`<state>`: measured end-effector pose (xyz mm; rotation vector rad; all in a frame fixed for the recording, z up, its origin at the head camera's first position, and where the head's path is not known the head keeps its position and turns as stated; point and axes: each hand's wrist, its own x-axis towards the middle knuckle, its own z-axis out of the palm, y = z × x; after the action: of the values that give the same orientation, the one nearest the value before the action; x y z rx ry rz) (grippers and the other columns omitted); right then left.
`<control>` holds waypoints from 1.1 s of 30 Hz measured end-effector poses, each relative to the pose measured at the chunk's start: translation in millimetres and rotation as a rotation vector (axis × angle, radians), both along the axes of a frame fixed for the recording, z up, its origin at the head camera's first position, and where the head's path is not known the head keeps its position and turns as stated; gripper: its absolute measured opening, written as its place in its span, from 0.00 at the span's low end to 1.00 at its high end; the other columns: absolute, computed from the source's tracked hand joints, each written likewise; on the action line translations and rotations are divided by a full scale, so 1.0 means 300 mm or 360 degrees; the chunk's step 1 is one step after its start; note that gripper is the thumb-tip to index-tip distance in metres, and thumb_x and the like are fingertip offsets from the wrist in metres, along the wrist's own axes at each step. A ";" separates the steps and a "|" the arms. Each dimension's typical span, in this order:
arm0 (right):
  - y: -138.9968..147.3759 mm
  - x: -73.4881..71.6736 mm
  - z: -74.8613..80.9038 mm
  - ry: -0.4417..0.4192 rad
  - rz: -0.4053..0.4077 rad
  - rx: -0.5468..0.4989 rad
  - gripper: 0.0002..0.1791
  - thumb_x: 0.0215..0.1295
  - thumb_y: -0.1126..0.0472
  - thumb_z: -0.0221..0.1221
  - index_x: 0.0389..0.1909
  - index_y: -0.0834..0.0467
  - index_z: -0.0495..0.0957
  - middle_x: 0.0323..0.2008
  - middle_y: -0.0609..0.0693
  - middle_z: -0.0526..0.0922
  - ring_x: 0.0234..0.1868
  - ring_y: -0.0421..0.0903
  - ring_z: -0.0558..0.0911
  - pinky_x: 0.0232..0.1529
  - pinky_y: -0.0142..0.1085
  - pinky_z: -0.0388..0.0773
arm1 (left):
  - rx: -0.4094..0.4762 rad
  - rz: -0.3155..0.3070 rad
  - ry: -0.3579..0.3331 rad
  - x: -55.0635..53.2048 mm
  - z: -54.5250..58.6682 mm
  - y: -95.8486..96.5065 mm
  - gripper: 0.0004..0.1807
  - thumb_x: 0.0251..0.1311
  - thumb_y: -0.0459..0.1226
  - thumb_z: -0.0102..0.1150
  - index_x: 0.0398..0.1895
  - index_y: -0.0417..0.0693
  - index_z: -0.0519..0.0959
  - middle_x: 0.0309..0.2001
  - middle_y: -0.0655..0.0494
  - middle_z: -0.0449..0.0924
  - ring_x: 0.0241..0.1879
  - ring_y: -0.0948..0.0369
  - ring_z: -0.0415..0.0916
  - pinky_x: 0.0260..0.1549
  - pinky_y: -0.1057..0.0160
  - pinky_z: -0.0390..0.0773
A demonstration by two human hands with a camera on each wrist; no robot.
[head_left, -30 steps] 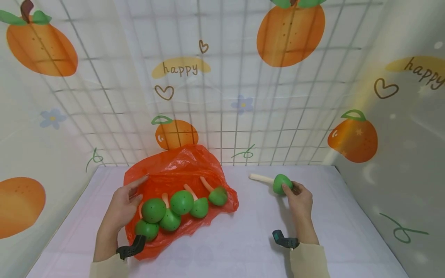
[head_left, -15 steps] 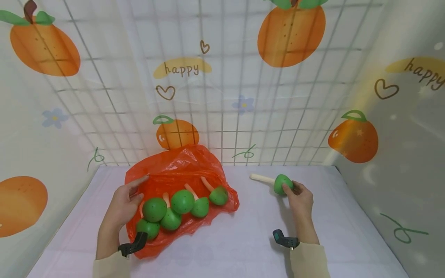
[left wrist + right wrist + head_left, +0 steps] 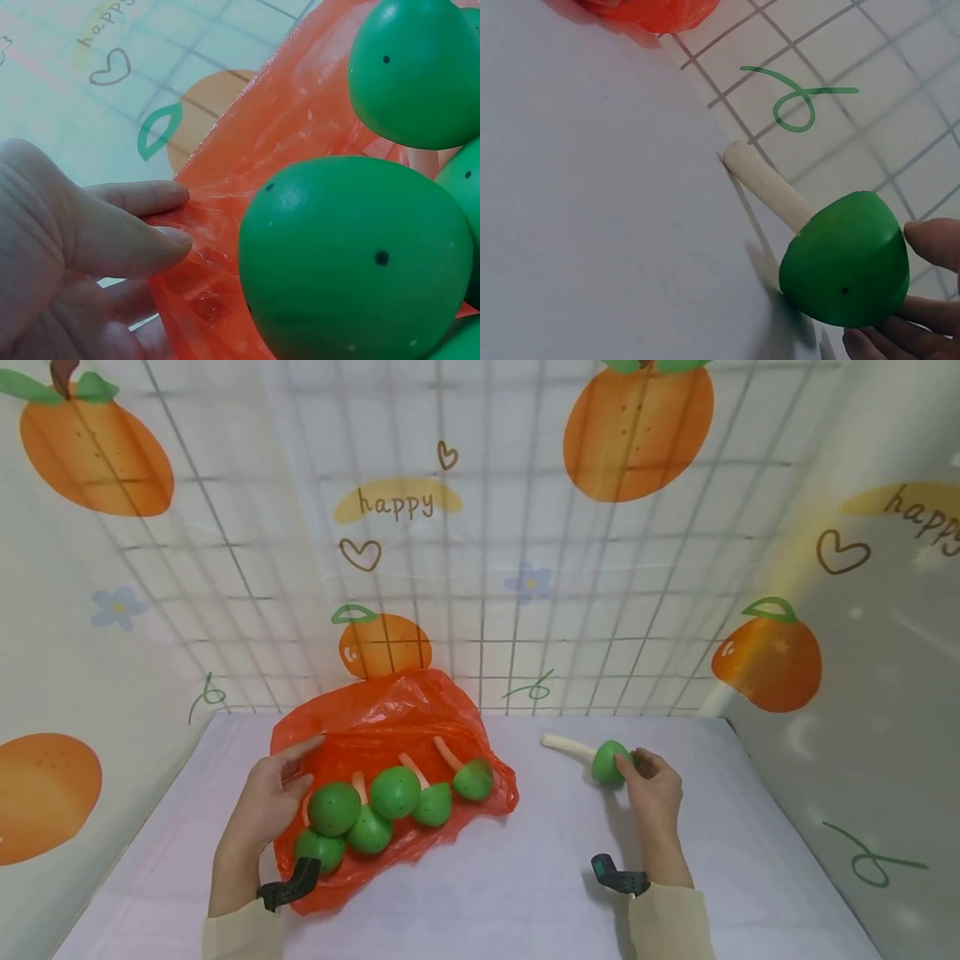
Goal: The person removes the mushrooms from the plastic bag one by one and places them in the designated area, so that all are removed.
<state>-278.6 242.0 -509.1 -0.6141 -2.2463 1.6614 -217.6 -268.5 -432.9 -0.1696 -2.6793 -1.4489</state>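
My right hand (image 3: 654, 789) holds a green toy mushroom (image 3: 611, 763) by its dotted, domed cap, with the thumb at the cap's edge and other fingertips beneath. The mushroom's pale stem (image 3: 765, 181) points away to the left, its end at the white tabletop. On the left lies a red plastic bag (image 3: 397, 706), spread out with several matching mushrooms (image 3: 334, 809) on it, stems toward the back. My left hand (image 3: 262, 797) pinches the bag's left edge. In the left wrist view, the thumb (image 3: 161, 247) lies in front of the film, the other fingers partly behind it.
The white tabletop (image 3: 525, 877) runs back to a curtain with printed oranges (image 3: 386, 646) over a wire grid. Similar printed sheets rise on the left and right (image 3: 885, 710). The bag's back edge leans up toward the curtain.
The mushroom's cap has sunk slightly and tilted, and my right thumb has slid toward the cap's edge. My left hand and the bag stay put; the head view has shifted a little.
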 end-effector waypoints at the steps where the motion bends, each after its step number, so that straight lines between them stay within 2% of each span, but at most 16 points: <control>1: 0.000 0.003 0.003 0.0002 0.0002 -0.0007 0.32 0.76 0.58 0.62 0.73 0.71 0.68 0.70 0.70 0.72 0.72 0.65 0.72 0.73 0.53 0.70 | 0.0002 -0.0001 -0.0005 0.001 0.001 0.000 0.31 0.71 0.20 0.51 0.77 0.43 0.71 0.75 0.39 0.68 0.74 0.38 0.65 0.68 0.40 0.70; 6: -0.004 0.013 0.019 0.0027 -0.0036 -0.0016 0.34 0.75 0.58 0.62 0.73 0.72 0.66 0.71 0.70 0.72 0.73 0.65 0.72 0.71 0.53 0.72 | 0.0008 0.0003 -0.0034 0.009 0.000 -0.004 0.32 0.72 0.20 0.50 0.77 0.44 0.70 0.75 0.39 0.67 0.75 0.38 0.63 0.69 0.40 0.69; 20: -0.031 0.025 0.092 0.0196 -0.0156 -0.0023 0.33 0.73 0.57 0.64 0.74 0.68 0.69 0.70 0.65 0.75 0.71 0.59 0.74 0.71 0.49 0.73 | 0.0010 0.0001 -0.0008 0.008 0.002 -0.004 0.32 0.71 0.20 0.50 0.77 0.43 0.70 0.76 0.38 0.67 0.75 0.37 0.63 0.69 0.39 0.68; 33: -0.093 0.046 0.185 0.0259 -0.0144 -0.0072 0.35 0.73 0.55 0.66 0.76 0.61 0.69 0.72 0.58 0.74 0.73 0.53 0.73 0.72 0.42 0.71 | 0.0024 0.0002 0.0003 0.000 0.002 -0.003 0.32 0.71 0.19 0.50 0.77 0.42 0.70 0.75 0.38 0.67 0.74 0.37 0.64 0.69 0.40 0.69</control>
<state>-264.9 214.2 -453.7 -0.5609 -2.0421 1.6590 -217.6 -269.6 -432.4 -0.1676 -2.6659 -1.4674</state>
